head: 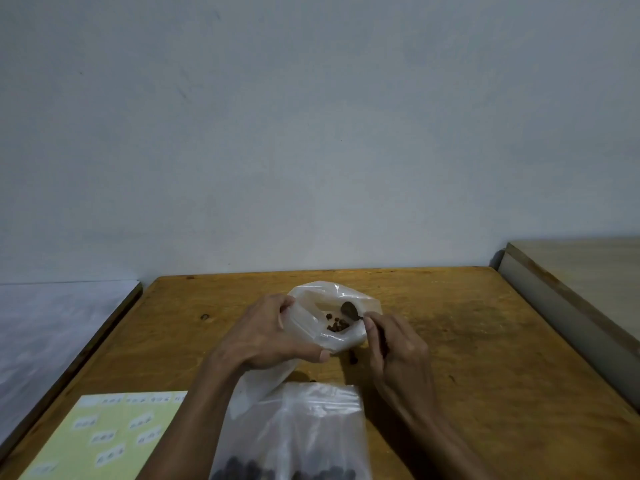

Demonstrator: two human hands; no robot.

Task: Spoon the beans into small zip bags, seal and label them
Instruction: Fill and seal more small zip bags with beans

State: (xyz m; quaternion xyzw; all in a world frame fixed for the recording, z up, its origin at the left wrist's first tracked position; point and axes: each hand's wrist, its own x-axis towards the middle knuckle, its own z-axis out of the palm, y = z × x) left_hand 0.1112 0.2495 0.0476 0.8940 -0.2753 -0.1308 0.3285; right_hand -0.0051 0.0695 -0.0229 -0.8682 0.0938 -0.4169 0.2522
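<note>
The left hand (273, 336) is gripping the rim of a small zip bag (327, 315) and is keeping its mouth open, fingers at the far edge and thumb at the near edge. The right hand (394, 351), at 3 o'clock from the bag, is pinching the handle of a spoon (349, 310), and the spoon bowl is sitting inside the mouth of the bag. A few beans (337, 325) are lying in the bag already. One or two loose beans (352, 359) are lying on the wooden table (485, 341), at 5 o'clock from the bag. The big bag of beans (294, 434) is resting at 6 o'clock, near the person. The label sheet (104, 441) is waiting at 8 o'clock.

I think the risk is spilling: the thin bag is soft, so if the left grip is loosening, the mouth is collapsing and beans are rolling over the near edge. A spoon tipping too near the rim is giving the same result.
</note>
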